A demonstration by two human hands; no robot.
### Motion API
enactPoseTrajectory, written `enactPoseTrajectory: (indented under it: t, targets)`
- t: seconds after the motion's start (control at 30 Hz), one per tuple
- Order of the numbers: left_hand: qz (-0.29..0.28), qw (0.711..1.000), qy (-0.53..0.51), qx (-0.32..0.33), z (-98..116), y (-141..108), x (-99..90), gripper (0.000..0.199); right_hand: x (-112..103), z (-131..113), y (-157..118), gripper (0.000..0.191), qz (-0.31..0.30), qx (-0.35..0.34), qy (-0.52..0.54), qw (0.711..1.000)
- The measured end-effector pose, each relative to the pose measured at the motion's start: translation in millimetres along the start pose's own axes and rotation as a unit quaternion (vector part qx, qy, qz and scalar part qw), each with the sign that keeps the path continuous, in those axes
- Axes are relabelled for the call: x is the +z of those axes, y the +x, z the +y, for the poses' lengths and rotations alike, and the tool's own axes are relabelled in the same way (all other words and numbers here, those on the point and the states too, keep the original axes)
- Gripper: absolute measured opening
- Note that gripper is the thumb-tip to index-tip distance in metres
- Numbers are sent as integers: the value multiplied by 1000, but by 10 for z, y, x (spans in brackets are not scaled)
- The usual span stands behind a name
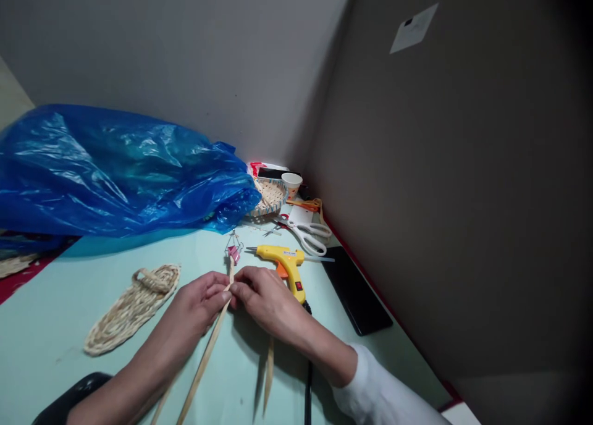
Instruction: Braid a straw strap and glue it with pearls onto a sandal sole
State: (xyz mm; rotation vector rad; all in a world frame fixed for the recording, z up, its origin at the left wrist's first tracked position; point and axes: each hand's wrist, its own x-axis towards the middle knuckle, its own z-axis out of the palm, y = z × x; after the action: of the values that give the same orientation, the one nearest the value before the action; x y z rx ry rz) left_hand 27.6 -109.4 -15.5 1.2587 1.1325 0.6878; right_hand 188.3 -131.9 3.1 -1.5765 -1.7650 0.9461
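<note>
Both hands meet at the middle of the table on pale straw strands (205,358). My left hand (204,301) is closed, thumb and fingers pinching the strands from the left. From the right, my right hand (266,298) pinches them at the same spot, fingertips close to the left ones. Just beyond, a pink binder clip (234,254) grips the strands' far end. Long strand ends trail toward me, and another strand (269,375) hangs below my right hand. A woven straw slipper (132,314) lies left of my left hand.
A yellow glue gun (290,264) lies just past my right hand, its black cord running toward me. Farther back are white-handled scissors (308,233), a woven basket (271,196) and a paper cup (291,184). A black tablet-like slab (356,292) lies right; a blue plastic bag (115,172) fills the back left.
</note>
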Motion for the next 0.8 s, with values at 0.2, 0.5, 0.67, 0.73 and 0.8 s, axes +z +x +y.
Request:
enactPoseTrajectory:
  t: [0.2, 0.5, 0.67, 0.73, 0.8]
  targets:
    - [33, 982, 177, 61, 78, -59, -27, 33, -27, -2, 22, 19, 19, 35, 18, 999]
    - [47, 967, 245, 47, 104, -162, 47, 38, 33, -110, -91, 13, 93, 25, -34, 995]
    - [15, 960, 277, 30, 89, -270, 185, 45, 43, -56, -53, 16, 89, 25, 21, 995]
    - [6, 951, 305, 48, 80, -290, 208, 44, 36, -16, -34, 15, 77, 23, 51, 995]
    - [4, 941, 332, 70, 61, -302, 210, 41, 30, 20, -20, 15, 60, 23, 79, 995]
